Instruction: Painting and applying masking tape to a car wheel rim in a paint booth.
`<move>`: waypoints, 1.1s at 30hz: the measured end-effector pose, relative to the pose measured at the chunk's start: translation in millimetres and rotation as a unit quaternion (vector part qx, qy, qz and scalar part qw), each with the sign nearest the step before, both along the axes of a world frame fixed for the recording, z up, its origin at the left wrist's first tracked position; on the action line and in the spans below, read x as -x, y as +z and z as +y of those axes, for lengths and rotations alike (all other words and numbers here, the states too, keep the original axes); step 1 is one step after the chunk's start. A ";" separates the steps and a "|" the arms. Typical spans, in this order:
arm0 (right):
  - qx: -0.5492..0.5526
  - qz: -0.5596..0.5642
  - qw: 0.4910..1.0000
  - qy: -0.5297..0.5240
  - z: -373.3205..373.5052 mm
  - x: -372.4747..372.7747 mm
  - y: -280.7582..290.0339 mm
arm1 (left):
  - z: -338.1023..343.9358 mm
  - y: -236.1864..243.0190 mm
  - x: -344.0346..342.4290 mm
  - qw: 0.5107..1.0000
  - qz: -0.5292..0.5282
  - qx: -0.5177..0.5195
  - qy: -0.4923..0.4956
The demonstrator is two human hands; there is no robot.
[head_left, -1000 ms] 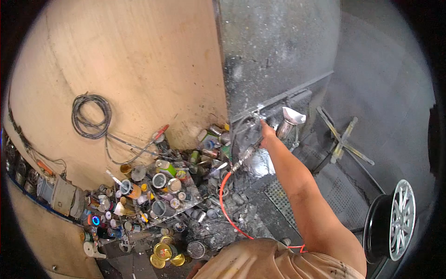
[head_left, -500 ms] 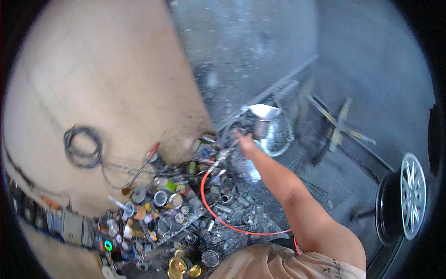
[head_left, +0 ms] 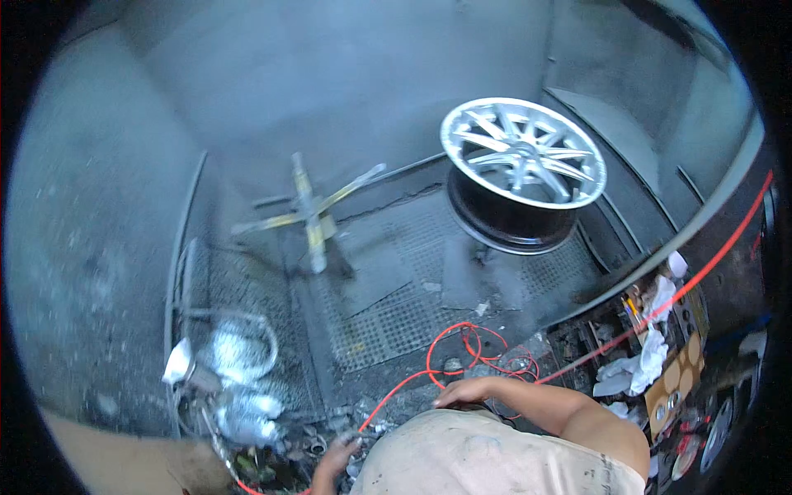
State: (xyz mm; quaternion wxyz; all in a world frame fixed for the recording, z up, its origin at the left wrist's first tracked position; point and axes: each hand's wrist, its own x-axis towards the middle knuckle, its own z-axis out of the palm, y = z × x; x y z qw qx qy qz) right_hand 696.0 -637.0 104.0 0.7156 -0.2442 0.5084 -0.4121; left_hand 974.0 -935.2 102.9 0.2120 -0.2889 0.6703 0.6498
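Note:
My left hand [head_left: 334,458] is low, left of my shirt, its fingers curled round something I cannot make out near the red hose [head_left: 396,384]. My right hand [head_left: 454,393] is bent in at the front of my body, fingers curled, with what lies under them hidden. Above it a silver multi-spoke wheel rim [head_left: 536,148] with a dark barrel sits raised over the grated floor [head_left: 375,342]. At the lower left stands a metal cup with a flared white-silver top [head_left: 186,367], beside crumpled shiny foil [head_left: 243,421] and a hose fitting.
A taped cross-shaped stand [head_left: 309,219] stands at the back left of the grey booth. Along the right edge are white rags [head_left: 648,367], cardboard with round holes [head_left: 676,384] and assorted small items. Red hose loops on the floor; another length crosses the right side. Grey walls [head_left: 99,247] curve around.
The view has swung right toward the rim and booth floor. My right hand has pulled back from the metal cup to my body, and my left hand has come into view.

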 end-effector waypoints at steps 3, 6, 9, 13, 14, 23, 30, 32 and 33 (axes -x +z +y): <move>0.006 -0.091 0.980 -0.179 79.1 67.9 29.2 | 12.1 39.4 150.2 0.988 -0.042 -0.049 -0.141; 0.083 0.047 0.928 -0.361 112.7 114.1 41.7 | 48.7 54.0 267.4 0.943 0.089 0.000 -0.322; 0.121 0.070 0.868 -0.476 124.0 132.2 59.0 | 113.1 69.4 355.5 0.903 0.113 -0.027 -0.414; 0.221 0.007 0.843 -0.490 138.0 137.4 47.6 | 177.5 86.3 412.1 0.845 0.056 -0.192 -0.497; 0.232 0.009 0.857 -0.460 139.5 136.5 48.3 | 169.8 66.4 415.0 0.856 -0.015 -0.224 -0.466; 0.184 0.049 0.896 -0.402 169.4 208.3 57.8 | 147.7 68.3 530.0 0.843 -0.058 -0.181 -0.504; -0.058 0.210 0.783 -0.582 158.9 311.9 37.0 | 127.7 49.8 648.9 0.911 0.027 -0.036 -0.410; -0.141 0.252 0.753 -0.592 146.3 340.3 62.8 | 113.2 48.0 678.5 0.951 0.094 0.011 -0.293; -0.212 0.292 0.717 -0.597 141.4 349.2 73.4 | 99.4 39.4 695.3 0.961 0.131 0.016 -0.242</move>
